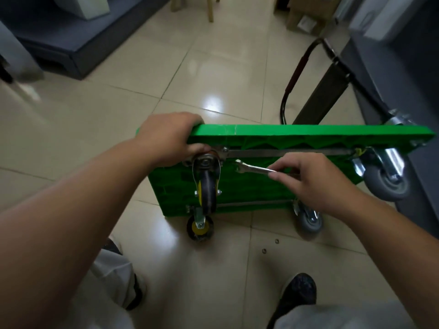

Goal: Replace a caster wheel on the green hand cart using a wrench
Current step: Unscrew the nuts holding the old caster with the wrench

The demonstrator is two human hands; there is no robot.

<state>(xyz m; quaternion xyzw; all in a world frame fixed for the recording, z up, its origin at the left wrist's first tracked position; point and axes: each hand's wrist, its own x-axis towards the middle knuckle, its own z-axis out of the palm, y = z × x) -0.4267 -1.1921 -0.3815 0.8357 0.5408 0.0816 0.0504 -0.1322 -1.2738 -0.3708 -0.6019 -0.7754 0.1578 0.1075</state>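
The green hand cart (251,186) stands on its side on the floor, underside toward me. My left hand (168,136) grips its upper left corner, fingers curled over the edge above a black-and-yellow caster wheel (206,184). My right hand (316,179) pinches the shaft of a silver open-end wrench (251,166). The wrench's jaw lies against the underside, just right of that caster's mounting plate. A second black-and-yellow caster (200,227) rests on the floor below. Two grey casters (386,184) (310,218) sit on the right side.
The cart's folded black handle (297,74) stretches away on the floor at the upper right, beside dark furniture (403,91). Two small nuts or washers (276,241) (264,251) lie on the tiles near my feet. A low blue-grey platform (71,43) stands at the upper left.
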